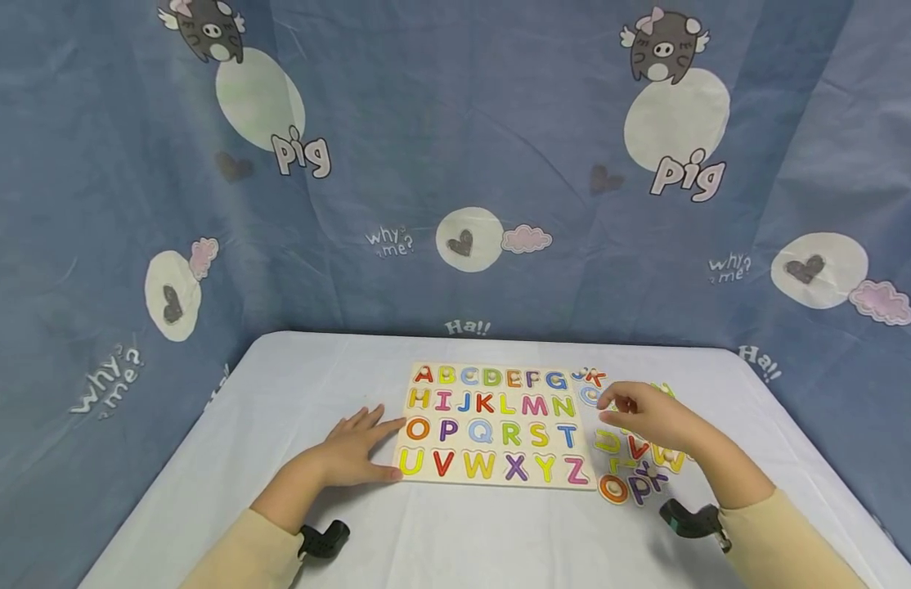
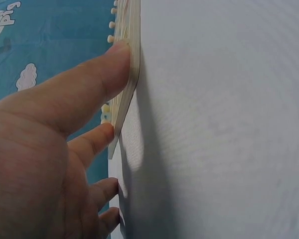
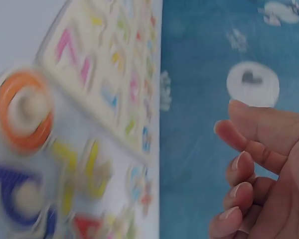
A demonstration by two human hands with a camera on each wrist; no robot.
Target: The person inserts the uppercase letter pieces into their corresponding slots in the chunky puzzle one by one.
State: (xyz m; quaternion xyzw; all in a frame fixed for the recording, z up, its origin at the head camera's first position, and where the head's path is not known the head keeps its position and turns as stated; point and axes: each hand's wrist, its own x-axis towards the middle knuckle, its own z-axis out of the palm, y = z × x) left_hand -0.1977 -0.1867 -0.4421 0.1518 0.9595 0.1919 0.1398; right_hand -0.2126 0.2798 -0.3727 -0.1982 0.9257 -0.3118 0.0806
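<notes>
A wooden alphabet board (image 1: 459, 448) lies flat on the table, its letters A to Z in rows. Small knobs show on the top-row letters and in the left wrist view stand out from the board's face. My left hand (image 1: 356, 450) rests at the board's left edge, fingers spread, thumb (image 2: 97, 77) and a fingertip touching the rim. Above loose letter pieces to the right hovers my right hand (image 1: 650, 413), fingers loosely bent with nothing visible in them. An orange O piece (image 1: 613, 489), a purple P piece (image 1: 639, 489) and a red V piece (image 1: 636, 447) lie below it.
More letter pieces, including a yellow W (image 1: 667, 459) and a red K (image 1: 594, 377), lie along the board's right side; some overlap and some are hidden by the right hand. A white cloth (image 1: 485, 532) covers the table. A blue printed curtain (image 1: 397, 294) hangs behind.
</notes>
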